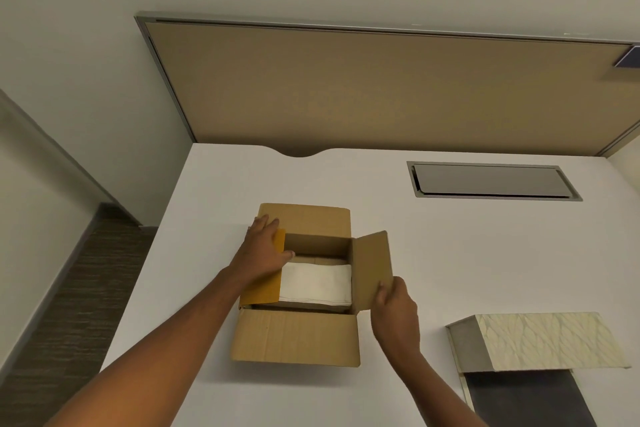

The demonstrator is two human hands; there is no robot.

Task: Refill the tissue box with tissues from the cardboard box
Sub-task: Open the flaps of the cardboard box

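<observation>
Pinching the brown cardboard box's (pixel 296 336) right flap (pixel 372 269), the right hand (pixel 394 305) could tear it, while the left hand (pixel 265 248), fingers spread flat, pressing the left flap (pixel 266 288) holds nothing over the white folded tissues (pixel 315 282).

No readable text, label, brand or number anywhere: cardboard box (pixel 296 336) plain, tissue box (pixel 550 340) shows leaf pattern only.
</observation>
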